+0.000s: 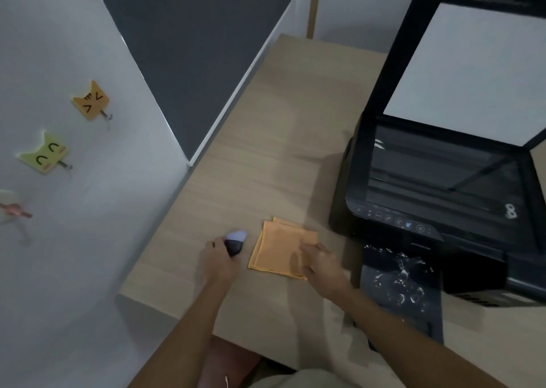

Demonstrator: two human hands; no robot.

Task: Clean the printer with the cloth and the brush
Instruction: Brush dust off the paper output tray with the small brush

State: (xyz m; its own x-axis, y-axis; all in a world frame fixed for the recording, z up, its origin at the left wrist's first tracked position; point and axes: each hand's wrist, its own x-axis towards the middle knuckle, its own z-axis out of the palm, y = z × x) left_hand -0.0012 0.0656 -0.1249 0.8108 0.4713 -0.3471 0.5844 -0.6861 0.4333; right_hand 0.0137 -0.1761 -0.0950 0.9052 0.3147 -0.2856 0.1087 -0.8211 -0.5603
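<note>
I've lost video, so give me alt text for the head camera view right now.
A person's left hand grips a small brush on a wooden desk while the right hand rests on a folded orange cloth beside it. To the right sits a black printer, scanner lid raised and glass exposed.

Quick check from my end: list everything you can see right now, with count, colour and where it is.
printer: one, black, right side of table, scanner lid raised
cloth: one, orange, folded, on table left of printer
brush: one, dark body with pale tip, left of cloth
table: one, light wood
cat-shaped hooks: orange and green, on the left wall
left hand: one, gripping the brush
right hand: one, resting on the cloth's near right corner
</note>
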